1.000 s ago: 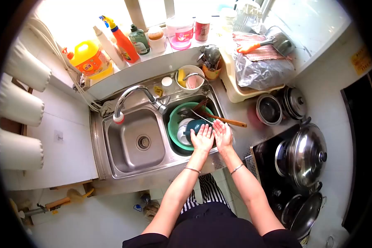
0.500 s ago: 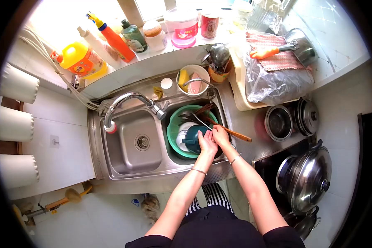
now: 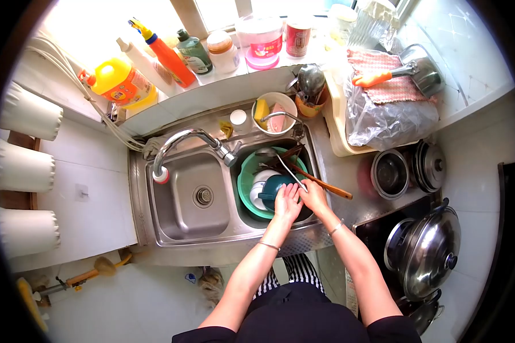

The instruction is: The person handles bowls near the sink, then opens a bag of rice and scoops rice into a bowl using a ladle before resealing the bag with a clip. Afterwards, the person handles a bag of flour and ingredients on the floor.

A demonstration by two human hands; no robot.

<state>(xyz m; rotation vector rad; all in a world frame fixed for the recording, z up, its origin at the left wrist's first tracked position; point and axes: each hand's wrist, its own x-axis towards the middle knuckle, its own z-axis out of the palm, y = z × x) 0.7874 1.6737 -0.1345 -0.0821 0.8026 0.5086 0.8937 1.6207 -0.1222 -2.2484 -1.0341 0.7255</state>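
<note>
My right hand (image 3: 315, 198) is closed around the end of a metal ladle's handle, with the ladle's bowl (image 3: 266, 152) tilted over the green basin (image 3: 245, 194). Beside it, my left hand (image 3: 288, 203) lies palm up, fingers stretched out, next to a dark teal handled container (image 3: 273, 186). White bowls (image 3: 257, 194) sit in the basin, partly hidden by that container. A wooden-handled utensil (image 3: 332, 190) rests across the right rim, and other dark utensils lean at the back of the basin.
The basin stands in the right sink bowl; a faucet (image 3: 195, 134) arches over the left one (image 3: 183, 200). Behind are a white tub (image 3: 289, 102) with sponges and a utensil holder (image 3: 311, 107). Pots (image 3: 389, 174) and a large lidded pan (image 3: 435, 251) stand at the right.
The ladle's bowl has come up into clearer view above the basin. My right hand has shifted slightly right, away from my left hand. The whole view has also shifted a little.
</note>
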